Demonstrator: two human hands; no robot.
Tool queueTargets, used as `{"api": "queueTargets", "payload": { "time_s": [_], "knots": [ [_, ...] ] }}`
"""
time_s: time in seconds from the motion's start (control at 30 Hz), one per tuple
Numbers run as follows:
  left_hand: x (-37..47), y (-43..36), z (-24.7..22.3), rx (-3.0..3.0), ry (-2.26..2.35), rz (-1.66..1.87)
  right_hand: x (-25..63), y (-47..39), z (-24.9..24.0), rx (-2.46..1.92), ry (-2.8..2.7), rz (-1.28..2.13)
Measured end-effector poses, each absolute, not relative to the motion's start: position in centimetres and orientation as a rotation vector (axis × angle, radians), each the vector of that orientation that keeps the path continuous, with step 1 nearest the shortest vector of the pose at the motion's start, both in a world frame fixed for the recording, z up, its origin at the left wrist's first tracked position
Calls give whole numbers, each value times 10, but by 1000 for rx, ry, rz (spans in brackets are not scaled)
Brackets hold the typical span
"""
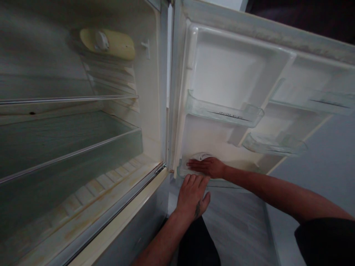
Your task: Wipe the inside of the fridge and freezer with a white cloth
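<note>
Pressing cloth (200, 156), right hand (206, 167) flat

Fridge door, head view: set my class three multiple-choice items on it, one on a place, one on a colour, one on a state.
1. Where does the right hand press the cloth?
A. bottom door shelf
B. top glass shelf
C. floor

2. What colour is the thermostat housing?
A. blue
B. pale yellow
C. black

3. What state is the fridge door in?
A. shut
B. removed
C. open

Answers:
1 A, the flat hand lies on the white cloth in the lowest door bin, beside the left hand.
2 B, it looks yellowish against the grey wall.
3 C, its inner bins face the camera.
</note>
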State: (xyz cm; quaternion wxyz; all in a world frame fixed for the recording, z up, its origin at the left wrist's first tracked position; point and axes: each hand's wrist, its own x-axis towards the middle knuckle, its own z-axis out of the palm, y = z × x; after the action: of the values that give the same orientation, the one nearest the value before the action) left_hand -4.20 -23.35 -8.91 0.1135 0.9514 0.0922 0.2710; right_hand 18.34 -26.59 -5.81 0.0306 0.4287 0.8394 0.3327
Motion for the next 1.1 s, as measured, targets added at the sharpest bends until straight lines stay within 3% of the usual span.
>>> {"api": "queueTargets", "payload": {
  "time_s": [0.13,0.33,0.43,0.67,0.83,1.1],
  "knots": [
    [-43,-233,-89,2787,243,773,183,-264,-26,1350,2541,1034],
    [-43,-234,-90,2776,275,788,151,-237,62,1850,2285,1429],
    [-42,-234,-90,2775,280,802,149,-233,45,1839,2357,1391],
    [-44,-234,-86,2785,247,801,195,-283,-46,1370,2605,894],
    [-44,-236,-85,2782,253,803,198,-303,-8,1630,2394,1034],
    [-43,-234,-88,2803,297,767,157,-261,35,1962,2226,1396]
  ]
}}
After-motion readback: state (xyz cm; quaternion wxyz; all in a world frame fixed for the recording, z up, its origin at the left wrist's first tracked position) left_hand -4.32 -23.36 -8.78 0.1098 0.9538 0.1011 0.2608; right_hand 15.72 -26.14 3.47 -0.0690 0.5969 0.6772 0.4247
